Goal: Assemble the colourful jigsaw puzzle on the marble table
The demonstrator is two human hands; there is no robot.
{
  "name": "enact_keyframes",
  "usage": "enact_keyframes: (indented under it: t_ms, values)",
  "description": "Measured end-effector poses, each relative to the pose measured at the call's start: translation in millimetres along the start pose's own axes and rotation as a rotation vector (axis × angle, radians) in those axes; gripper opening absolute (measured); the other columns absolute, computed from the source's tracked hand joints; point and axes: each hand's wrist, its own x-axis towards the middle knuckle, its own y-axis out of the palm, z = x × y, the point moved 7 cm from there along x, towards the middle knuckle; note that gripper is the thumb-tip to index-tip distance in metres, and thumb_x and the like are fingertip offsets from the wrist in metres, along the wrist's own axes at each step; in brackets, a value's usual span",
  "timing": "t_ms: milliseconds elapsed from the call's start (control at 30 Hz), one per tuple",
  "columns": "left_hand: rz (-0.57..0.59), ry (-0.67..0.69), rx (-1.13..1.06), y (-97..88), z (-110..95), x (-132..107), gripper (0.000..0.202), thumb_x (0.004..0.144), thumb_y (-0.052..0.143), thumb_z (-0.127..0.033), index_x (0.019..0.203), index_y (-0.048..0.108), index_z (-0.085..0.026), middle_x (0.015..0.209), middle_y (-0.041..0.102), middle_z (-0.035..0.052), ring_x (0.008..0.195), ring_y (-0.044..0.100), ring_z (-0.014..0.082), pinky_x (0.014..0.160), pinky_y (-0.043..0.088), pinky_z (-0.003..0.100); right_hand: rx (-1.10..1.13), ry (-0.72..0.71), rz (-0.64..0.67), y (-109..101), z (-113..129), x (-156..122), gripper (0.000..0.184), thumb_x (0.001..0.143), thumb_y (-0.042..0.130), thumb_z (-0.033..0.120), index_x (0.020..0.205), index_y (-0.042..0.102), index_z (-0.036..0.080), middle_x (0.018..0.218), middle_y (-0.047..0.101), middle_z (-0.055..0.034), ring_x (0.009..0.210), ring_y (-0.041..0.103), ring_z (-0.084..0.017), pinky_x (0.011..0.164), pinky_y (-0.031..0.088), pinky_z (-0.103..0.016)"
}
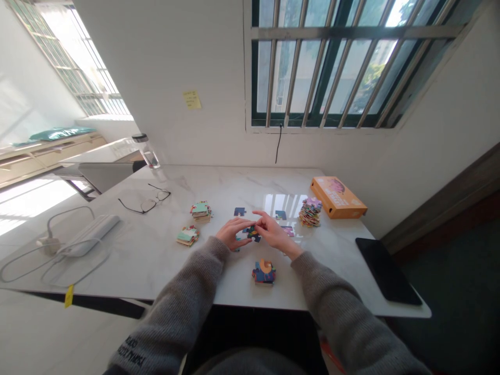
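Dark jigsaw pieces lie on the table between my two hands, partly covered by fingers. My left hand rests around their left side, fingers stretched out and thumb apart. From the other side, my right hand pinches at the upper edge of these pieces; its fingertips partly hide what they grip. Loose pieces lie around: a dark blue one behind, another blue one behind right, and a pink-purple one beside my right hand. Nearest my body sits a small stack topped by a blue-and-orange piece.
Two piece stacks stand left, a taller one right beside an orange box. Glasses, a power strip with cables and a bottle are left. A black tablet lies near the right edge.
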Motion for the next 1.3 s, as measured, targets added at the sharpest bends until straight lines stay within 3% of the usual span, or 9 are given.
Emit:
enact_keyframes:
  t_ms: [167,267,367,500,667,967,1300]
  values:
    - [-0.140,-0.170,0.061,-24.0,25,-10,0.044,0.084,0.068,-0.033,0.126,0.064,-0.023,0.118,0.066,0.0095,0.107,0.064,0.0233,0.099,0.051,0.040,-0.398,-0.092,-0.074,-10,2,-1,0.035,0.092,0.050,0.014,0.126,0.056,0.020,0.096,0.067,-0.0050,0.091,0.060,-0.019,0.088,0.048,-0.037]
    - [-0.166,-0.262,0.115,-31.7,38,-16,0.044,0.083,0.066,-0.032,0.126,0.063,-0.023,0.115,0.066,0.0077,0.103,0.065,0.0220,0.099,0.051,0.039,-0.613,-0.168,0.020,-1,2,1,0.026,0.091,0.059,0.017,0.116,0.062,0.020,0.111,0.068,-0.0089,0.109,0.056,-0.024,0.098,0.042,-0.041]
    - [-0.149,-0.305,0.147,-29.7,46,-19,0.043,0.082,0.066,-0.033,0.123,0.064,-0.022,0.113,0.066,0.0078,0.104,0.064,0.0229,0.099,0.050,0.039,-0.707,-0.174,0.105,10,-1,6,0.021,0.091,0.065,0.023,0.112,0.063,0.021,0.116,0.067,-0.0082,0.114,0.053,-0.025,0.100,0.040,-0.042]
    - [-0.071,-0.334,0.141,-18.7,54,-21,0.040,0.083,0.066,-0.036,0.121,0.066,-0.022,0.116,0.067,0.0084,0.107,0.063,0.0244,0.100,0.048,0.041,-0.789,-0.104,0.154,11,-5,10,0.019,0.090,0.063,0.018,0.109,0.063,0.020,0.115,0.066,-0.0081,0.112,0.052,-0.025,0.099,0.038,-0.042]
    - [-0.008,-0.407,0.145,-8.8,61,-22,0.042,0.080,0.071,-0.033,0.121,0.065,-0.026,0.117,0.069,0.0061,0.105,0.063,0.0237,0.097,0.049,0.040,-0.856,-0.019,0.172,-6,-9,5,0.038,0.087,0.062,0.015,0.124,0.058,0.020,0.114,0.059,-0.0105,0.111,0.047,-0.027,0.100,0.037,-0.043]
    - [-0.010,-0.448,0.174,-1.3,61,-21,0.035,0.075,0.074,-0.033,0.109,0.071,-0.028,0.110,0.072,0.0036,0.110,0.058,0.0277,0.099,0.044,0.045,-0.837,-0.146,0.119,-10,6,-4,0.040,0.085,0.059,0.010,0.123,0.061,0.022,0.111,0.054,-0.0096,0.108,0.047,-0.025,0.100,0.040,-0.039]
    - [0.003,-0.472,0.197,3.7,59,-18,0.030,0.078,0.071,-0.031,0.108,0.072,-0.027,0.121,0.069,0.0047,0.116,0.055,0.0290,0.101,0.041,0.048,-0.856,-0.140,0.169,1,-7,4,0.031,0.090,0.059,0.014,0.117,0.071,0.026,0.109,0.059,-0.0087,0.105,0.050,-0.024,0.096,0.041,-0.041]
